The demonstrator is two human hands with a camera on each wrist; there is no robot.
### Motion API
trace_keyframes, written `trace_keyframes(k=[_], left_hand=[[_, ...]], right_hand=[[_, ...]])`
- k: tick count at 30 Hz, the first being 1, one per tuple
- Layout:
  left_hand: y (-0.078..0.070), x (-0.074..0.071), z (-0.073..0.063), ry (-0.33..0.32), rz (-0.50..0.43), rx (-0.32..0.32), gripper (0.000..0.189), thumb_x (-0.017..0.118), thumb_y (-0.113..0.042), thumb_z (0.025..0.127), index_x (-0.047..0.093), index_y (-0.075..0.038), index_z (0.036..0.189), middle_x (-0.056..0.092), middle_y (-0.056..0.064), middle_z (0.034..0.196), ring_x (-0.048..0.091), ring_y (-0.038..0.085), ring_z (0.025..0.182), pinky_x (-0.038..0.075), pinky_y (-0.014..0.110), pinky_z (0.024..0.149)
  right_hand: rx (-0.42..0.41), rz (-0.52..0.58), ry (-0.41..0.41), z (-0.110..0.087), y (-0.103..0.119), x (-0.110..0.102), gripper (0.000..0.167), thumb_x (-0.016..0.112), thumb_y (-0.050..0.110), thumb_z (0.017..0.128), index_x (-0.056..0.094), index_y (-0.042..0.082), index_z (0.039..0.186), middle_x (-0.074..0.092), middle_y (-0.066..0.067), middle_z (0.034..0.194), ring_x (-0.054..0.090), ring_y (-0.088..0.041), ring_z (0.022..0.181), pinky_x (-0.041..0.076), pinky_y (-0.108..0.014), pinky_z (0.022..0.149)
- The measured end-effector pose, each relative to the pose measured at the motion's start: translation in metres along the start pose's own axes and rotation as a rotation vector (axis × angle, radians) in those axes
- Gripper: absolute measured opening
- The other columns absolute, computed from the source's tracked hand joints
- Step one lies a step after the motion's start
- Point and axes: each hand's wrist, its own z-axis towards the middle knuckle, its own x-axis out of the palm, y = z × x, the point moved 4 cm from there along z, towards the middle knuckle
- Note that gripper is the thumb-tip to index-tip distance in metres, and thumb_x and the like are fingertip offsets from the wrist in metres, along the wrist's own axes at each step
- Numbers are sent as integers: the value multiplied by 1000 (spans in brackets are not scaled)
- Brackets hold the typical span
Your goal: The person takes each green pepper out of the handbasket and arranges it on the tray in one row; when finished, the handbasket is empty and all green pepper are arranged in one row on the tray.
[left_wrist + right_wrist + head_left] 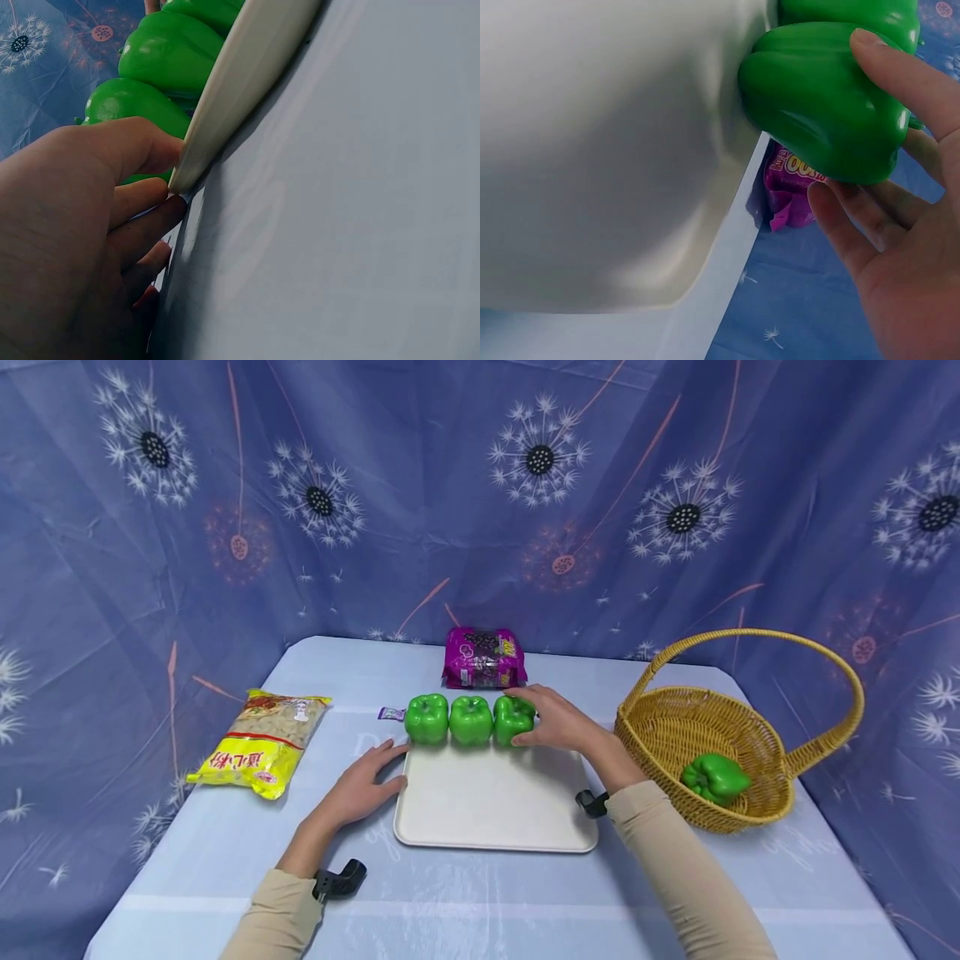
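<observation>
Three green bell peppers stand side by side along the far edge of a white tray (495, 806). My right hand (558, 718) holds the rightmost bell pepper (825, 97), thumb on one side and fingers on the other. Beside it are the middle bell pepper (471, 720) and the left bell pepper (427, 718). At the tray's left edge, my left hand (367, 785) rests with its fingers extended. The left wrist view shows its thumb and fingertips (176, 206) touching the rim.
A wicker basket (697, 702) with a tall handle stands on the right, another green bell pepper (716, 778) inside. Behind the peppers lies a purple snack bag (483, 658). A small purple packet (392, 713) and a yellow food bag (262, 739) lie to the left.
</observation>
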Motion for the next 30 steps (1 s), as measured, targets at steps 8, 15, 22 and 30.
trace_keyframes(k=[8, 15, 22, 30], left_hand=[[0, -1, 0, -5, 6, -1, 55, 61, -34, 93, 47, -19, 144, 32, 16, 152, 24, 42, 139, 22, 62, 108], [-1, -1, 0, -9, -8, 12, 55, 62, -31, 92, 47, -18, 144, 33, 17, 151, 24, 43, 138, 22, 62, 108], [-1, -1, 0, -9, 1, 16, 55, 62, -31, 92, 47, -17, 144, 33, 18, 151, 24, 43, 138, 21, 62, 108], [-1, -1, -1, -11, 6, 28, 55, 62, -32, 92, 47, -16, 143, 33, 19, 151, 24, 44, 138, 21, 63, 107]], right_hand=[[3, 49, -11, -7, -3, -6, 89, 84, 38, 73, 39, 21, 148, 42, -9, 141, 41, -30, 128, 40, -52, 100], [-25, 53, -37, -20, -5, -26, 80, 80, 40, 77, 42, 25, 146, 47, -6, 137, 45, -25, 121, 47, -46, 91], [-45, 40, -55, -41, -6, -58, 70, 75, 42, 82, 47, 23, 142, 50, -4, 135, 47, -26, 119, 45, -47, 95], [-25, 59, -50, -67, -15, -89, 64, 75, 40, 83, 51, 21, 139, 53, -4, 133, 49, -27, 119, 45, -47, 96]])
